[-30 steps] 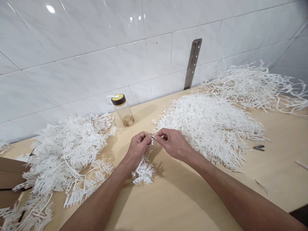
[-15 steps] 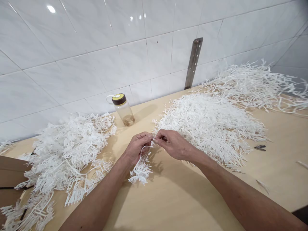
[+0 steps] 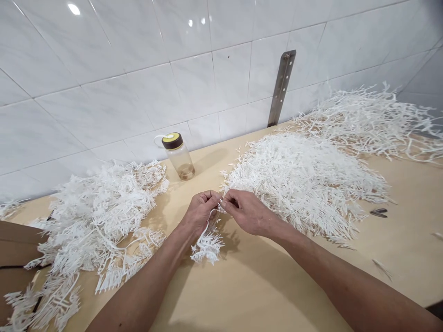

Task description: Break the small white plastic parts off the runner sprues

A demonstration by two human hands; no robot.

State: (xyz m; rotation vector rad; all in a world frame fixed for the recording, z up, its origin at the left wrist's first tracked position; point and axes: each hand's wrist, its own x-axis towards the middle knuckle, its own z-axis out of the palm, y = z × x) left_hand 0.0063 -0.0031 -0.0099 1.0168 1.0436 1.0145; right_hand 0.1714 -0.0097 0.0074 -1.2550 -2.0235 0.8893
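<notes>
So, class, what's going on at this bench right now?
A person works at a wooden table against a tiled wall. The left hand and right hand meet at the fingertips, both pinching a white plastic sprig that hangs below the left hand onto the table. A heap of similar sprigs lies to the left, a denser pile to the right. A capped bottle stands by the wall.
</notes>
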